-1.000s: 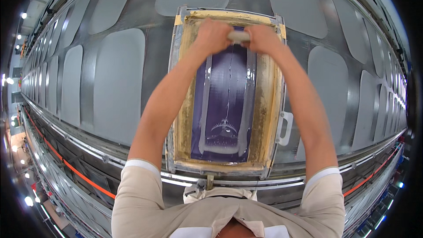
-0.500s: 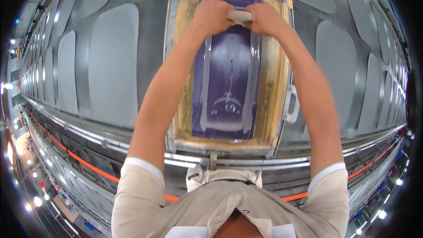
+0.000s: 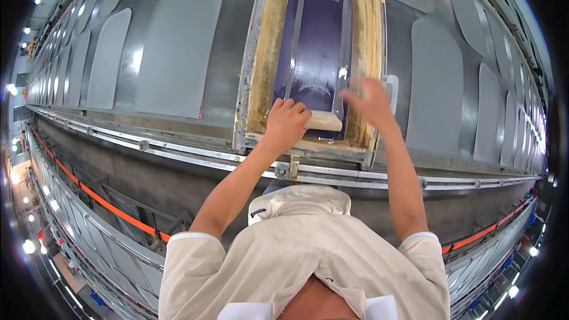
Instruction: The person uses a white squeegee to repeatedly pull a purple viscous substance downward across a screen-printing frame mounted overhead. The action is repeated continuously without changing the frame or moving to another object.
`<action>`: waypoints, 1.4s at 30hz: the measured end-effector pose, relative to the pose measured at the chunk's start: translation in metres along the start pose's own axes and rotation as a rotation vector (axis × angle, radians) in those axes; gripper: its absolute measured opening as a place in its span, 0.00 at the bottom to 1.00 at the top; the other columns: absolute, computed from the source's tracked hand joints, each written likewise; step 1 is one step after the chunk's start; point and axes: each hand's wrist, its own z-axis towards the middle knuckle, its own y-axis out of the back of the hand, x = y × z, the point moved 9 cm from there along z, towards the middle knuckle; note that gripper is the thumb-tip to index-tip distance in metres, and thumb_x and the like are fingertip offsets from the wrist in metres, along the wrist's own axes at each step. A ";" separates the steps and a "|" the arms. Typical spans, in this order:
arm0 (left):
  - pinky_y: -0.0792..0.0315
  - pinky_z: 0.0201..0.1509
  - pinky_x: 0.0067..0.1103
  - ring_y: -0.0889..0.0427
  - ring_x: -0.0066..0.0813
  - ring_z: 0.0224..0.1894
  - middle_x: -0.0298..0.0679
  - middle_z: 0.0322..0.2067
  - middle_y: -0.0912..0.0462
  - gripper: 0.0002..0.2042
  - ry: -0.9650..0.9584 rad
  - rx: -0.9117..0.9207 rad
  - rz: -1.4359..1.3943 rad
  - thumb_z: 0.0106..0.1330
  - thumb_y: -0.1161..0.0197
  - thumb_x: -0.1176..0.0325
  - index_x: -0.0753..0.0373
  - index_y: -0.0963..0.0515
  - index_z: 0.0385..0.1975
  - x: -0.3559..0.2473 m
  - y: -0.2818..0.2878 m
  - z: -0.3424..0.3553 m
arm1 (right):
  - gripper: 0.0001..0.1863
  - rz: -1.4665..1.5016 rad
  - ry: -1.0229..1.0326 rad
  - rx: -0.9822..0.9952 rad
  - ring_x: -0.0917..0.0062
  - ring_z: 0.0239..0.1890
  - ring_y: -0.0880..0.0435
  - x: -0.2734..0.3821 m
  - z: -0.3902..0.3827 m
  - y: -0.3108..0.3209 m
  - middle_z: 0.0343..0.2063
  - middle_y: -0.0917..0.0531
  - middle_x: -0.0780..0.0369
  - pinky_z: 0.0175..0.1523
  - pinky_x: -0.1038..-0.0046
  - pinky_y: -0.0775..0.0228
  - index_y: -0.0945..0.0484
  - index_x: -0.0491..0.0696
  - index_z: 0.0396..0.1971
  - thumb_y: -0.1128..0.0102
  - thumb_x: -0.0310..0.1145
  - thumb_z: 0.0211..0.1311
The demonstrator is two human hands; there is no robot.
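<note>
A screen-printing frame [image 3: 256, 77] with taped, stained edges lies on the long metal table in front of me. Its purple stencil [image 3: 315, 35] has a glossy middle with pale streaks along both sides and a faint white arched design. My left hand [image 3: 287, 122] grips the left end of a beige squeegee [image 3: 325, 120], which lies crosswise at the stencil's near end. My right hand [image 3: 365, 98] is off the squeegee, above the frame's right side, with its fingers apart and nothing visible in them.
Rows of grey rounded panels [image 3: 178, 47] lie along the table on both sides. A white handle [image 3: 391, 93] is on the frame's right side. A metal rail [image 3: 160, 154] runs along the near edge, with an orange strip [image 3: 118, 210] below.
Both hands have moved from the far end toward me, the squeegee coming with them. My right hand has let go of it and opened, while my left still holds on.
</note>
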 end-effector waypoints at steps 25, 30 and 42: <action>0.29 0.53 0.36 0.18 0.41 0.46 0.34 0.40 0.15 0.17 0.143 0.033 0.059 0.43 0.22 0.69 0.56 0.16 0.35 0.263 0.157 -0.123 | 0.11 0.276 -0.229 -0.531 0.63 0.39 0.17 0.122 0.105 -0.126 0.34 0.16 0.55 0.46 0.64 0.28 0.20 0.45 0.39 0.41 0.37 0.68; 0.30 0.49 0.34 0.18 0.36 0.42 0.32 0.39 0.14 0.18 0.058 -0.091 0.039 0.40 0.24 0.72 0.57 0.16 0.35 0.322 0.220 -0.180 | 0.11 0.410 -0.216 -0.603 0.59 0.30 0.18 0.213 0.128 -0.192 0.26 0.18 0.54 0.39 0.62 0.29 0.23 0.45 0.33 0.39 0.38 0.66; 0.31 0.49 0.33 0.21 0.34 0.40 0.32 0.41 0.17 0.17 -0.083 -0.080 0.079 0.45 0.36 0.76 0.58 0.20 0.39 0.320 0.211 -0.206 | 0.12 0.253 -0.358 -0.536 0.64 0.31 0.17 0.187 0.132 -0.199 0.28 0.15 0.56 0.39 0.64 0.27 0.20 0.47 0.36 0.37 0.41 0.66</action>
